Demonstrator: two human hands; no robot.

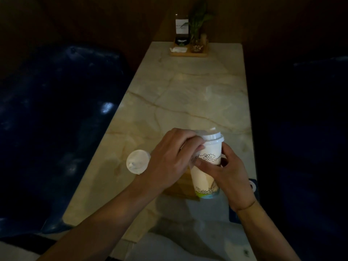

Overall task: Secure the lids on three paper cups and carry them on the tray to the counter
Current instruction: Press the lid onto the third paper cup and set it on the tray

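Observation:
A tall white paper cup [204, 182], printed with line drawings and a green base, is held slightly tilted above the near part of the marble table [188, 95]. My right hand [228, 178] grips its middle from the right. A white plastic lid [213, 137] sits on the cup's rim, with the fingers of my left hand [170, 159] curled on its left edge. Under my hands a brown wooden tray [178, 188] shows in part. Another round white lid [137, 162] lies left of my left wrist; whether a cup is under it I cannot tell.
Dark blue padded seats [56, 113] flank the table on both sides. At the far end stands a small wooden tray [188, 53] with a potted plant, a sign card and napkins. A blue object [252, 185] lies at the table's right edge. The light is dim.

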